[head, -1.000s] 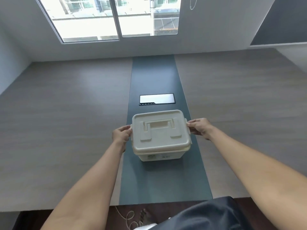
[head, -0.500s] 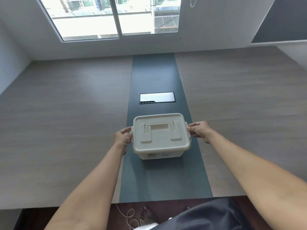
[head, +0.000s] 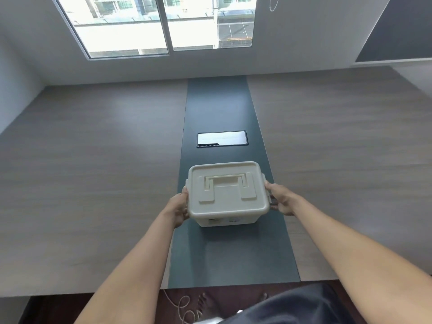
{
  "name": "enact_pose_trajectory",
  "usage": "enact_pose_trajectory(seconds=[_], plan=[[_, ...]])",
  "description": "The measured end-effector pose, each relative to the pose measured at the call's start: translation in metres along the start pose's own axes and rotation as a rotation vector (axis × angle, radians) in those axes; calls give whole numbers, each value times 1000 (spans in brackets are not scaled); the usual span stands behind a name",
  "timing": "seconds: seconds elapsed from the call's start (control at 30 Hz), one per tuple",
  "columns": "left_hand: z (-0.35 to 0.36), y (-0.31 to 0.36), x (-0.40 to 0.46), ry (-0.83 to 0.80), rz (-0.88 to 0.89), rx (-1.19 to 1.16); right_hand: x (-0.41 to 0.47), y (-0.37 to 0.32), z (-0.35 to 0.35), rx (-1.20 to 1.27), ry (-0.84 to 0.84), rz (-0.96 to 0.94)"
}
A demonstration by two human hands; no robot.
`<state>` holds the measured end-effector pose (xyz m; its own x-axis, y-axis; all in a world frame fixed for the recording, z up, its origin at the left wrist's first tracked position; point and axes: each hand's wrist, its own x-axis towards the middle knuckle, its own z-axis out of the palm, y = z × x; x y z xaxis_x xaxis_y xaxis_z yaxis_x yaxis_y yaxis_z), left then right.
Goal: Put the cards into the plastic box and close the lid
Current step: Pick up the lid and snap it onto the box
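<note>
The plastic box [head: 228,199] is cream-white, rectangular with rounded corners, and its lid [head: 227,187] is on and lies flat over the rim. A folding handle [head: 225,180] lies flat in a hollow on top of the lid, between two raised square pads. On the near side wall of the box there is a small label; its text is too small to read. The cards cannot be seen, because the walls and the lid are not transparent.

The box stands on the dark strip [head: 230,253] that runs down the middle of the table [head: 93,183], about halfway between the near edge and the far edge. It fills nearly the whole width of the strip. Beyond it, nearer to the far edge, a small shiny rectangular panel [head: 221,139] is set in the same strip.

The left hand [head: 178,208] grasps the left side of the box, with the fingers against the wall under the lid edge. The right hand [head: 280,198] grasps the right side in the same way, fingers curled at the side clip. Both forearms reach forward from the near edge of the table.
</note>
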<state>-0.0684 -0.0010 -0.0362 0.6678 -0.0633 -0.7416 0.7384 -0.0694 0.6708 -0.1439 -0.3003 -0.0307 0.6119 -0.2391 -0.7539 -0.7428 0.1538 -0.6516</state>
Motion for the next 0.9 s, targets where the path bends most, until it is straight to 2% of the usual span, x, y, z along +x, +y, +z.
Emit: enact_pose_trajectory(seconds=[0.07, 0.23, 0.33, 0.43, 0.57, 0.63, 0.73, 0.9], plan=[[2, 1, 0, 3, -6, -55, -4, 3, 3, 93, -15, 11], [0, 9, 5, 19, -56, -142, -1, 6, -1, 191, 81, -119], [-3, 13, 10, 30, -95, -182, 3, 3, -5, 165, 144, -152], [-6, 16, 17, 94, 11, -172, 3, -4, -7, 73, 154, -167], [6, 16, 15, 271, 279, 127, -1, -11, -5, -20, 209, -216], [13, 15, 14, 343, 353, 267, 0, -13, -2, -140, 281, -262], [20, 19, 7, 422, 371, 431, 0, -16, 2, -362, 367, -329], [27, 16, -3, 421, 400, 420, -1, -9, 13, -577, 433, -413]])
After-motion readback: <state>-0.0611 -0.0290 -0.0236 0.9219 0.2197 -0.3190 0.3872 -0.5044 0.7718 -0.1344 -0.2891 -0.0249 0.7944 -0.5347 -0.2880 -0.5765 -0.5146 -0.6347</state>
